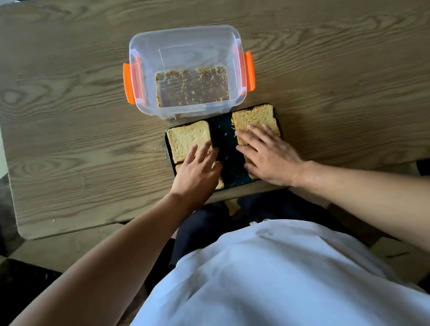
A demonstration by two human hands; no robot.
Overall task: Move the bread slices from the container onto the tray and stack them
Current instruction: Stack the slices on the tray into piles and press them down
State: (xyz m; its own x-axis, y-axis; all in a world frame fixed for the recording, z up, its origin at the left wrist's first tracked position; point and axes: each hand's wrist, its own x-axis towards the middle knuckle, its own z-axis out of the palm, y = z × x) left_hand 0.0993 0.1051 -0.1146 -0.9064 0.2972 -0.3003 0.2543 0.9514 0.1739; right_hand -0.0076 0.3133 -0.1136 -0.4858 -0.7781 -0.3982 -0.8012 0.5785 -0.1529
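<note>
A clear plastic container (183,42) with orange clips stands mid-table and holds only crumbs. In front of it lies a black tray (225,144) with bread slices laid flat. One slice (188,140) is at the tray's far left, another (256,121) at its far right. My left hand (198,172) lies flat with fingers spread over a near-left slice (220,183), mostly hidden, its fingertips on the far-left slice. My right hand (268,153) lies flat over the right side, fingertips on the far-right slice; what is under the palm is hidden.
The wooden table (59,102) spreads wide on both sides of the container. Crumbs lie on the table just left of the tray. The tray sits close to the table's near edge, and my white shirt and dark trousers are below it.
</note>
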